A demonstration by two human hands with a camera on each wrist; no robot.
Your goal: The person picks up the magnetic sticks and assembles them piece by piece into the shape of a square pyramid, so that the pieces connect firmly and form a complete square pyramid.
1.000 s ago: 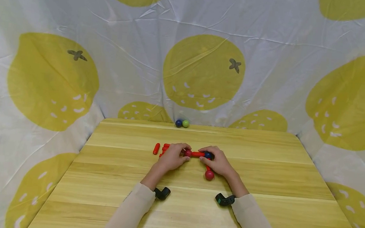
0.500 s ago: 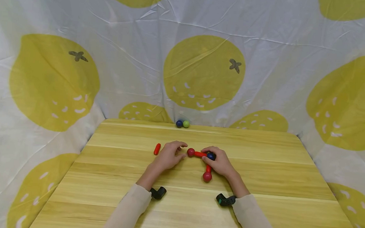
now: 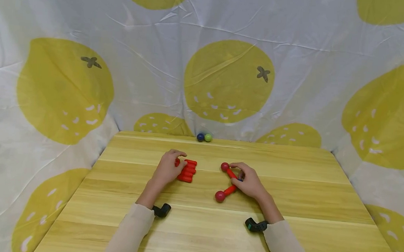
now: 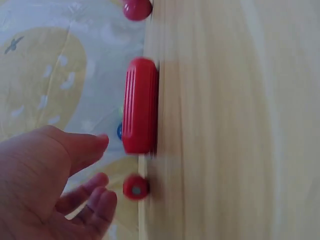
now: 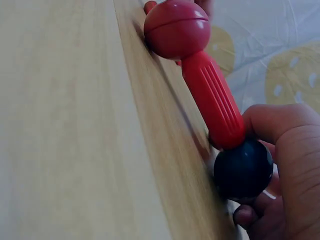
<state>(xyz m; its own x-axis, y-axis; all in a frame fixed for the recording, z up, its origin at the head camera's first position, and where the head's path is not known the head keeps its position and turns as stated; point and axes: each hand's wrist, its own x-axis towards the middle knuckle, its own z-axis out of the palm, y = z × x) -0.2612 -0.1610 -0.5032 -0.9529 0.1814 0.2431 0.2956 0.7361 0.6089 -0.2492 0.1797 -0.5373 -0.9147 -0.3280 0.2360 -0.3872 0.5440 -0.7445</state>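
Two red rods, each tipped by a magenta ball [image 3: 220,196], meet at a dark blue ball [image 5: 243,170] in a V that opens to the left. My right hand [image 3: 248,181] grips this piece around the blue ball, thumb and fingers on either side. My left hand [image 3: 168,168] has its fingers apart, beside a stack of several red rods [image 3: 189,171] lying side by side. In the left wrist view a rod end [image 4: 135,187] stands near the fingertips without touching them; the left hand [image 4: 45,180] holds nothing.
At the far edge of the wooden table [image 3: 202,234] sit a small blue ball [image 3: 200,137] and a green ball [image 3: 208,137], side by side. Behind them hangs a pale cloth [image 3: 149,72] with yellow fruit prints.
The left hand has let go of the magenta ball and moved left to the rods. With the right hand around it, the joined piece has turned, so its two ball ends now point left.
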